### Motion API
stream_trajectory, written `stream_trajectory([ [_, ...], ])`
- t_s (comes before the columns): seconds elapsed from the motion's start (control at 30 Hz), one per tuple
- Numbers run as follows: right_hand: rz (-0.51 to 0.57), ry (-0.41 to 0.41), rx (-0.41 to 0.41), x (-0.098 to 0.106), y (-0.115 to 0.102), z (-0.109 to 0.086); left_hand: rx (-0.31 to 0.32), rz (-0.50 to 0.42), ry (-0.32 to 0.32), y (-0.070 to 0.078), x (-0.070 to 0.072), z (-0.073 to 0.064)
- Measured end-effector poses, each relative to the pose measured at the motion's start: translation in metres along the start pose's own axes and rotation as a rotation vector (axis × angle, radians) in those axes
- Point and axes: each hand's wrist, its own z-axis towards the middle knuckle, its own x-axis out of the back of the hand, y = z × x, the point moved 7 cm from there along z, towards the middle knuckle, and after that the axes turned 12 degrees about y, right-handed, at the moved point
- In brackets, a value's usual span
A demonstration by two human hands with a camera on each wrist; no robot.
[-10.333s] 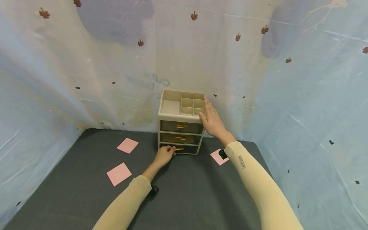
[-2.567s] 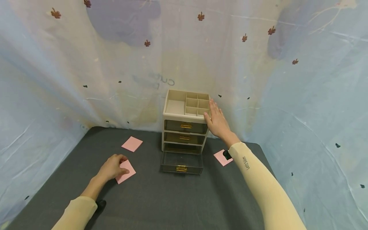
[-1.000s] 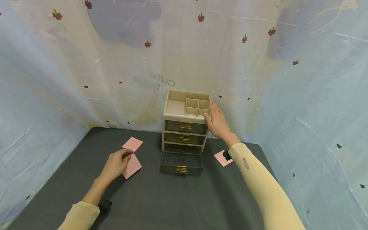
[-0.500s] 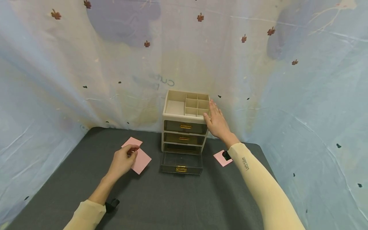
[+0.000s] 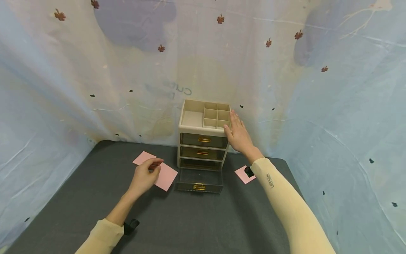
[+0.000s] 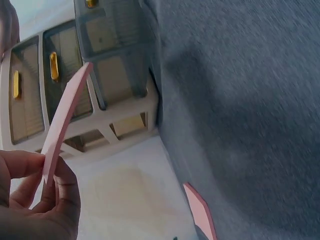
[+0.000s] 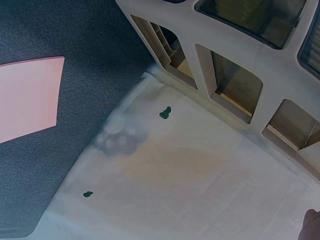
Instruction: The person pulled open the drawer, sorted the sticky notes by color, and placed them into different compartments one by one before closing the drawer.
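My left hand (image 5: pixel 144 178) pinches a pink square pad (image 5: pixel 166 176), which looks like sticky notes, between thumb and fingers. In the left wrist view the pad (image 6: pixel 65 122) is seen nearly edge-on, above the table. Just right of it, the smoky clear bottom drawer (image 5: pixel 200 179) of a cream desktop organizer (image 5: pixel 178 141) stands pulled out, with a gold handle (image 5: pixel 199 187) on its front. My right hand (image 5: pixel 238 135) rests with straight fingers along the organizer's top right edge; only a bit of that hand (image 7: pixel 310 227) enters the right wrist view.
A second pink pad (image 5: pixel 142 156) lies on the dark grey table (image 5: pixel 196 222) behind my left hand. A third pink pad (image 5: pixel 243 175) lies right of the organizer, partly behind my right wrist. A patterned curtain (image 5: pixel 136 70) hangs close behind the organizer.
The bottom drawer was pulled out after the left hand was at its handle. That hand then took the nearer left pad, lifted it and brought it rightward beside the drawer. The right hand stayed put.
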Motion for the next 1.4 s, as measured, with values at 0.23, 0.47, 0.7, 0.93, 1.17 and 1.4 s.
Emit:
stream_trajectory([
  [0.23,-0.005,-0.001,-0.004,-0.001,0.0,0.0,0.008,-0.057,0.015,0.011,-0.012,0.002],
  [0.47,0.008,0.0,-0.002,0.0,-0.001,-0.001,0.057,-0.112,-0.022,0.018,-0.027,0.004],
  [0.7,0.012,0.001,-0.004,0.002,-0.002,-0.001,0.054,-0.126,-0.035,0.027,-0.043,0.007],
  [0.93,0.012,0.002,-0.002,0.001,-0.001,-0.001,0.068,-0.156,-0.028,0.029,-0.059,0.01],
  [1.17,0.01,0.002,-0.013,0.0,0.001,-0.001,0.083,-0.201,-0.025,0.031,-0.077,0.012],
  [1.4,0.013,0.002,-0.012,0.001,0.0,-0.001,0.111,-0.243,-0.028,0.033,-0.094,0.013],
])
